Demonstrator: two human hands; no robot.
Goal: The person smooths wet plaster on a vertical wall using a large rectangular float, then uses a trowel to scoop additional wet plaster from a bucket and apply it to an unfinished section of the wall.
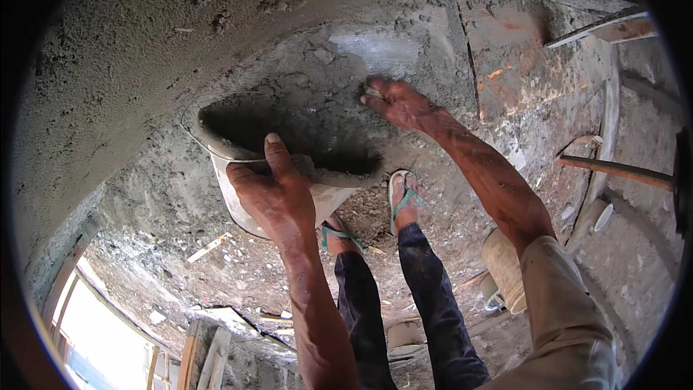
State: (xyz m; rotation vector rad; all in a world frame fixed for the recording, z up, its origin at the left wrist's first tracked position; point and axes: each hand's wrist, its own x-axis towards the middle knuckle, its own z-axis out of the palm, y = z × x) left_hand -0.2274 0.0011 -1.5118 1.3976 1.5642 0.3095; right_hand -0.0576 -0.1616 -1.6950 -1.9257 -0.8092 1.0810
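My left hand (pixel 274 191) is closed over the rim of a pale, mortar-smeared bucket (pixel 234 191), its thumb raised along the edge. The bucket leans over, its dark mouth facing the wet grey mortar (pixel 303 68) heaped at the foot of the wall. A thin wire handle loops beside its far left rim. Beyond the bucket, my right hand (pixel 393 103) hovers at the mortar's edge with its fingers curled together; what they hold, if anything, cannot be made out.
A rough plastered wall (pixel 144 50) curves along the left and top. A mortar-stained board (pixel 516 58) lies at the upper right, near wooden pieces (pixel 617 170). Another dirty bucket (pixel 503 271) stands by my right forearm. My sandalled feet (pixel 406 198) rest on rubble-strewn ground.
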